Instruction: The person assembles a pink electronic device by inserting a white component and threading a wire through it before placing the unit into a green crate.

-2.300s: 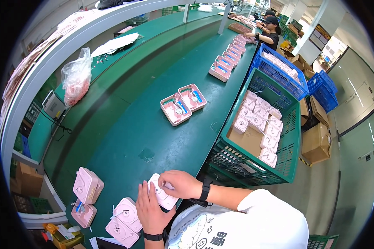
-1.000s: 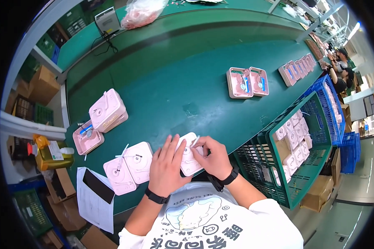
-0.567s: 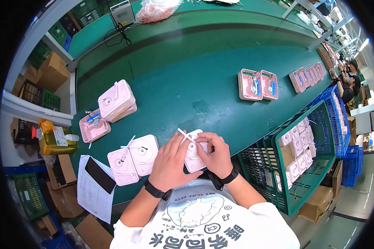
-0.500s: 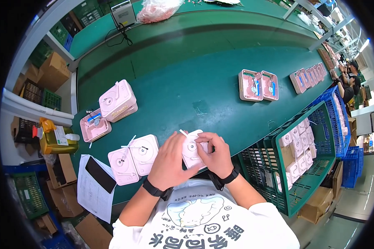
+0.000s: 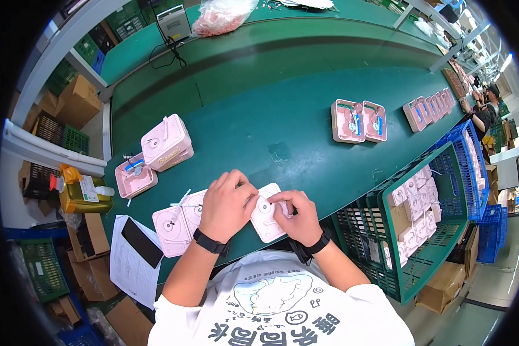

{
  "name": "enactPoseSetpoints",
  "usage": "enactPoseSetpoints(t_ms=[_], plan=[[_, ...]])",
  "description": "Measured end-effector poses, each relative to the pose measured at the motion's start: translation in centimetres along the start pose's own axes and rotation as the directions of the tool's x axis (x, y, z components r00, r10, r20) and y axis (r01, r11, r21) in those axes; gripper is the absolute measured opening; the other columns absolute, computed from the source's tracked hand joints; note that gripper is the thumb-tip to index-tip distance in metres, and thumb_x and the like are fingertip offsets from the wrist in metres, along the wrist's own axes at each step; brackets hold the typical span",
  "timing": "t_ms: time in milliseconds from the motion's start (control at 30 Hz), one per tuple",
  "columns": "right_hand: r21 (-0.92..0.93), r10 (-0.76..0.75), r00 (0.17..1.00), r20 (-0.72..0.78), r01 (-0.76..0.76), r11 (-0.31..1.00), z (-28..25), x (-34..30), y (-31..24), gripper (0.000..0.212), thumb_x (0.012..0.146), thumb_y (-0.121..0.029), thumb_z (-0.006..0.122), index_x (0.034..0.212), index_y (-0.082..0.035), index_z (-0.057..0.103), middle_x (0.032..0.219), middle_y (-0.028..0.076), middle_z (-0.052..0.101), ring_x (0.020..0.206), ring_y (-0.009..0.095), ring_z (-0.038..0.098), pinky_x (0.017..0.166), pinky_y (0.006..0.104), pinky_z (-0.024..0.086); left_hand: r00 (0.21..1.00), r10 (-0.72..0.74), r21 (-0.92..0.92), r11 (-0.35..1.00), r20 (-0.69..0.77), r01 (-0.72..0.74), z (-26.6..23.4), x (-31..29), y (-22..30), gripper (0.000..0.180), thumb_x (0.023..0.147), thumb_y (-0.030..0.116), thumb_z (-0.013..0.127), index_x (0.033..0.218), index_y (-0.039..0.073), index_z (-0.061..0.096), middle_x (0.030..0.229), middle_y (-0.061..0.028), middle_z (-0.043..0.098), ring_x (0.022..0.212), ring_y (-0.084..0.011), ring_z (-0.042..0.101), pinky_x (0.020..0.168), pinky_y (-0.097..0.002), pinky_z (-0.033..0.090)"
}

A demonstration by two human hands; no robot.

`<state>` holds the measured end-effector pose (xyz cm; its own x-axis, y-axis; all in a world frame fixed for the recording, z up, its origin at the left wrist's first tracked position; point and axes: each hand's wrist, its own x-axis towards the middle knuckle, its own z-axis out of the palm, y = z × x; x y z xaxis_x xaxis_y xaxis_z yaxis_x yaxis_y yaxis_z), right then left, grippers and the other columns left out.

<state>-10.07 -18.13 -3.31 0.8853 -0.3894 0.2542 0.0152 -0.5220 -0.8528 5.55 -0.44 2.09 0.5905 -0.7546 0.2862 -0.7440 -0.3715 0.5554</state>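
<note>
A pink turntable-shaped panel (image 5: 265, 224) with a round disc lies on the bench in front of me. My left hand (image 5: 229, 203) is curled at the panel's left edge, thumb and fingertips together; what they pinch, if anything, is hidden. On the panel's right side, my right hand (image 5: 299, 218) has its index finger and thumb bent close together by the disc. Any small part between them is too small to make out. To the left lie a matching panel (image 5: 171, 232) and a second one, partly covered by my left hand, with a thin white stick (image 5: 184, 197) across them.
Pink cases (image 5: 166, 141) are stacked at left beside an open case (image 5: 136, 183). Two open cases (image 5: 348, 134) with blue parts stand far right, before a row of others. A green crate (image 5: 406, 288) of pink pieces stands at right. A phone (image 5: 142, 242) lies on paper at left.
My left hand has moved left and up, off the panel's face, uncovering more of it and covering a neighbouring panel. My right hand stays by the disc, its fingers drawn closer together.
</note>
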Motion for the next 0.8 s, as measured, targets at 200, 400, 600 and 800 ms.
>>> enactPoseSetpoints(t_ms=[200,400,600,800], plan=[[-0.052,-0.126,0.991,0.052,0.129,0.990,0.0,0.5,0.4,0.028,0.093,0.005,0.078,0.113,-0.013,0.081,0.100,0.002,0.082,0.079,0.025,0.067,0.082,0.0406,0.051,0.986,-0.082,0.038,0.996,0.146,0.077,-1.4,-2.2,-0.2,0.012,0.095,0.018,0.091,0.095,0.011,0.081,0.087,-0.0035,0.072,0.087,-0.0293,0.070,0.082,-0.0468,0.048],[-0.097,-0.216,0.968,0.130,0.230,0.968,-0.5,1.1,-0.2,0.037,0.090,0.007,0.077,0.119,-0.013,0.086,0.102,0.001,0.081,0.083,0.025,0.069,0.083,0.0401,0.051,0.968,-0.122,-0.078,0.987,0.221,0.142,-2.5,-3.3,0.7,0.014,0.097,0.017,0.090,0.095,0.009,0.079,0.083,-0.0043,0.075,0.078,-0.0298,0.069,0.084,-0.0471,0.048],[-0.123,-0.242,0.944,0.223,0.274,0.954,-0.9,1.8,-0.6,0.046,0.087,0.005,0.077,0.126,-0.015,0.088,0.114,0.002,0.081,0.100,0.025,0.074,0.092,0.0410,0.052,0.964,-0.153,-0.220,0.955,0.218,0.201,-2.6,-4.2,0.7,0.012,0.098,0.016,0.088,0.096,0.009,0.078,0.083,-0.0032,0.074,0.080,-0.0292,0.071,0.086,-0.0459,0.049],[-0.145,-0.253,0.920,0.300,0.306,0.941,-1.3,2.4,-0.9,0.045,0.086,0.004,0.078,0.125,-0.017,0.090,0.118,0.000,0.081,0.107,0.024,0.076,0.095,0.0415,0.053,0.964,-0.121,-0.178,0.970,0.237,0.165,-2.2,-4.9,1.3,0.011,0.101,0.018,0.085,0.105,0.010,0.079,0.085,-0.0010,0.074,0.089,-0.0289,0.074,0.094,-0.0465,0.050]])
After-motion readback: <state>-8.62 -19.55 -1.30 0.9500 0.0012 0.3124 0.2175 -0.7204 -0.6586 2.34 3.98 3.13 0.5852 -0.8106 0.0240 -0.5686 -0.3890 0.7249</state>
